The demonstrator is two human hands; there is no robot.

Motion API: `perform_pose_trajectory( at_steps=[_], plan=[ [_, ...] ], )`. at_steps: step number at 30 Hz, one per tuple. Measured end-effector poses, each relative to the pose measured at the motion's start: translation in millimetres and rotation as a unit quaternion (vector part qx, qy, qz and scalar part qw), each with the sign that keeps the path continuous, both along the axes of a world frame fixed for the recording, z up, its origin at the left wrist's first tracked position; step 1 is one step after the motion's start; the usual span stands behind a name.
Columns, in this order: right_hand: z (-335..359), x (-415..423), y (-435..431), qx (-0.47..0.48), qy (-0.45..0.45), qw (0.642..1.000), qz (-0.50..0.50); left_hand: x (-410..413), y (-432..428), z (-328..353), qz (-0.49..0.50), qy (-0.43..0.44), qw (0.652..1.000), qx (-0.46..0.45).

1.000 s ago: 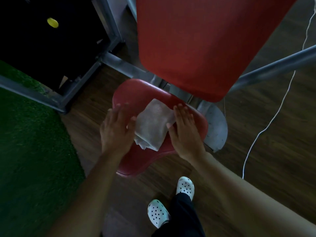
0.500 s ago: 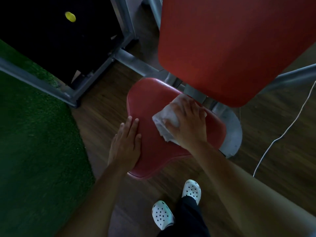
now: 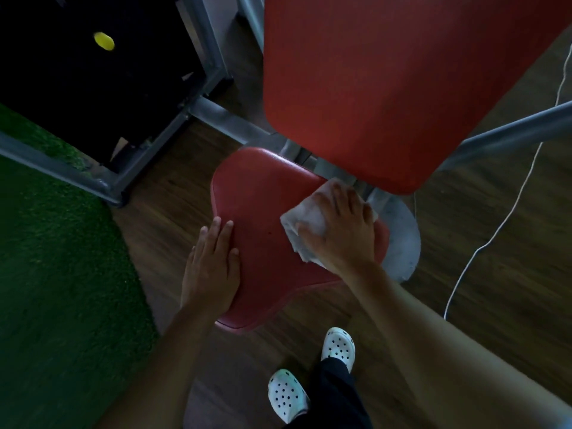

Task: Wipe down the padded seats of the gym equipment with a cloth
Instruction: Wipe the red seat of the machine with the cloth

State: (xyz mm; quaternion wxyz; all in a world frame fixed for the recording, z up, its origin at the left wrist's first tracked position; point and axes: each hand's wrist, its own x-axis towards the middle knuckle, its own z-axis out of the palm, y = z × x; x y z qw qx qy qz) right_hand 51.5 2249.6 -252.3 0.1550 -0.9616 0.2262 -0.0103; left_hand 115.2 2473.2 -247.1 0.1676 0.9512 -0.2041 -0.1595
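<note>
A red padded seat [image 3: 263,212] sits low in the middle of the head view, under a large red padded backrest [image 3: 387,82]. My right hand [image 3: 340,233] presses a white cloth [image 3: 305,221] flat on the seat's right rear part, fingers spread over it. Most of the cloth is hidden under that hand. My left hand [image 3: 213,267] rests flat on the seat's left front edge, fingers straight, holding nothing.
Grey metal frame tubes [image 3: 510,134] run behind the seat, and a grey base plate [image 3: 402,243] lies to its right. A white cable [image 3: 495,230] trails over the wooden floor. Green turf [image 3: 55,274] covers the left. My white clogs [image 3: 337,348] stand below the seat.
My right hand moved onto the cloth and slid it to the seat's right rear. My left hand let go of the cloth and settled on the seat's left front edge.
</note>
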Motion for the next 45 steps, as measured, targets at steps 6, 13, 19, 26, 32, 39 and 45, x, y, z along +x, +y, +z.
perform_pose_trajectory(
  at_steps=[6, 13, 19, 26, 32, 39, 45],
  plan=[
    [6.6, -60.2, 8.3, 0.006, -0.002, 1.0, 0.031, -5.7, -16.7, 2.0, 0.031, -0.003, 0.999, 0.024],
    [2.2, -51.0, -16.4, -0.006, -0.005, 1.0, 0.016, -7.9, -20.0, -1.6, 0.023, -0.028, 0.997, 0.064],
    [-0.4, -25.6, -2.4, -0.007, -0.004, 0.999, 0.053, -7.0, -18.9, -3.7, 0.014, -0.035, 0.996, 0.075],
    [-4.6, -37.6, 1.5, -0.01, -0.06, 0.994, 0.095, -6.3, -14.9, -3.4, 0.014, -0.026, 0.998, 0.057],
    [-5.0, 16.3, -1.5, -0.025, 0.016, 0.998, 0.046, -6.8, -14.6, -5.4, 0.022, -0.022, 0.998, 0.049],
    [-1.7, -19.3, 22.5, -0.025, -0.087, 0.995, 0.052, -15.6, -1.3, 0.9, 0.013, 0.0, 1.0, 0.019],
    [4.2, -46.7, 30.7, -0.04, -0.136, 0.986, 0.082, -36.6, 15.3, 15.6, 0.028, 0.02, 0.999, 0.017]
  ],
)
